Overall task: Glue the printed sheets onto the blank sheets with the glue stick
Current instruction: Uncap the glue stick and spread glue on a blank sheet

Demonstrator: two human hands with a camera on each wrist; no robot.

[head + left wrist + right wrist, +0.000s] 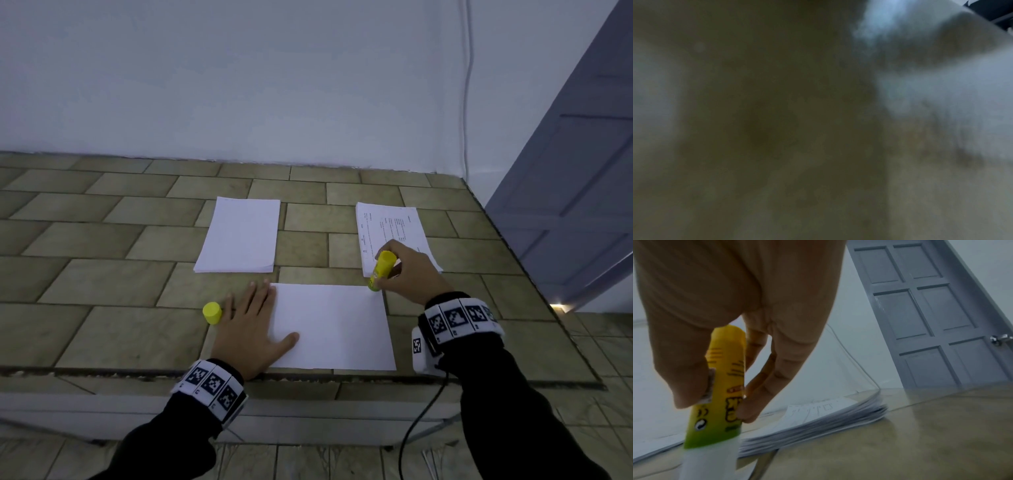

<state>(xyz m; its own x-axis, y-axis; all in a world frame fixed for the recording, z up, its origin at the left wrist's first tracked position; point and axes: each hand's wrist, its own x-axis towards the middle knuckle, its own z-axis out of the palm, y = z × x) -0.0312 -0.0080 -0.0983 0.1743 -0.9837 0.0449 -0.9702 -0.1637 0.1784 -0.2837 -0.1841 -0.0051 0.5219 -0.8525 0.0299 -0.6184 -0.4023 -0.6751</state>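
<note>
while right hand (pixel 407 274) grips glue stick (pixel 380 270) at sheet (pixel 335 329) corner, left hand (pixel 251 325) flat – grip wide, cap (pixel 212 312) beside it

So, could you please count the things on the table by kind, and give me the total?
Glue stick, held by the right hand: 1
Yellow cap, beside the left hand: 1
Single blank sheet, near edge: 1
Stack of blank sheets: 1
Stack of printed sheets: 1
Total: 5
</note>
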